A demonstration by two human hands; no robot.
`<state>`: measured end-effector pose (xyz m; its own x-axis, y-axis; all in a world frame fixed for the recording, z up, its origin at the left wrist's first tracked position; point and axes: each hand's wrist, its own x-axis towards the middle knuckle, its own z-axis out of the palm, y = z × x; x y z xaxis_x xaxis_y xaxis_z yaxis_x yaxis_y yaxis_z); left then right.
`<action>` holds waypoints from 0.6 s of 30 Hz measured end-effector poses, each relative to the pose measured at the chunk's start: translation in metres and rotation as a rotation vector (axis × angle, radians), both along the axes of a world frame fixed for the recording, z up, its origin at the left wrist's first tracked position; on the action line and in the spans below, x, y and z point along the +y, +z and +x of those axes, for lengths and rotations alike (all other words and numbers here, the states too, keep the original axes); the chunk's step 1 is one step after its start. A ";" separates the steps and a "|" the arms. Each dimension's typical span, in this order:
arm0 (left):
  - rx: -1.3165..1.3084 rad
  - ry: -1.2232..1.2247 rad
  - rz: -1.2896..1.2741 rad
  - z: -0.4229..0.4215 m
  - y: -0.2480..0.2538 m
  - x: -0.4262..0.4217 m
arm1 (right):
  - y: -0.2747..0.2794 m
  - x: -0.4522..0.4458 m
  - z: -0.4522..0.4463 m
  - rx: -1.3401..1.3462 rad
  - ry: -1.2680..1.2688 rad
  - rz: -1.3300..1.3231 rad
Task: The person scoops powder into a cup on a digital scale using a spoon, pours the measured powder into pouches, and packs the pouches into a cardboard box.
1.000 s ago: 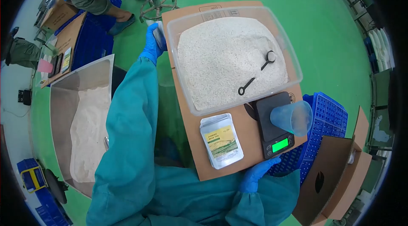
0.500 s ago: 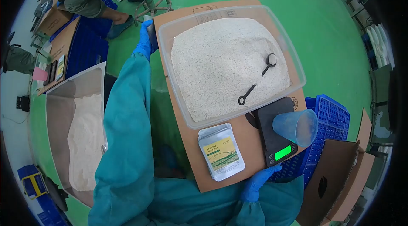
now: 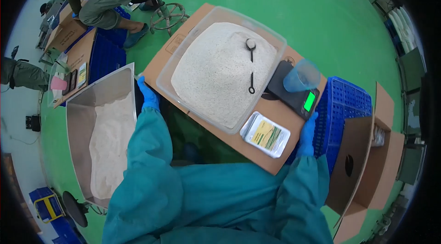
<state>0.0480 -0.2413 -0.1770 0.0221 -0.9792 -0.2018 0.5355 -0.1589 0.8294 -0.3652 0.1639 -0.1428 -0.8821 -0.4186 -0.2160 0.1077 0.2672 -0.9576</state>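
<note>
A brown cardboard sheet lies turned at an angle before me. My left hand, in a blue glove, grips its left corner. At its right edge, beside the scale, my gloved right hand is closed on the cardboard. On the sheet stands a clear plastic tub of pale speckled powder. One black scoop holds powder; another black handle pokes out, its far end buried. A black digital scale with a lit green display bears a translucent blue cup. Yellow-labelled pouches lie stacked nearby.
A metal bin of pale powder stands at my left. Blue plastic crates and an opened cardboard box are on the right. Another person sits on a wheeled stool at upper left.
The cardboard sheet has turned counterclockwise with the tub, scale, cup and pouches on it. My left hand has come nearer me; my right hand has moved up and right along with the sheet.
</note>
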 end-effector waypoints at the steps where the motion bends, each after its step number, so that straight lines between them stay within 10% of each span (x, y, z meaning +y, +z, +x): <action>1: 0.015 0.021 0.026 0.005 0.002 0.017 | -0.018 0.007 -0.020 0.038 0.026 0.048; 18: 0.052 0.191 0.288 0.060 0.008 0.156 | -0.020 0.021 -0.067 0.061 0.130 0.435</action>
<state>0.1081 -0.0854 -0.1692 0.1817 -0.8609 -0.4753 0.6182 -0.2759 0.7360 -0.4323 0.1848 -0.1632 -0.8450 -0.4084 -0.3453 -0.0063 0.6531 -0.7573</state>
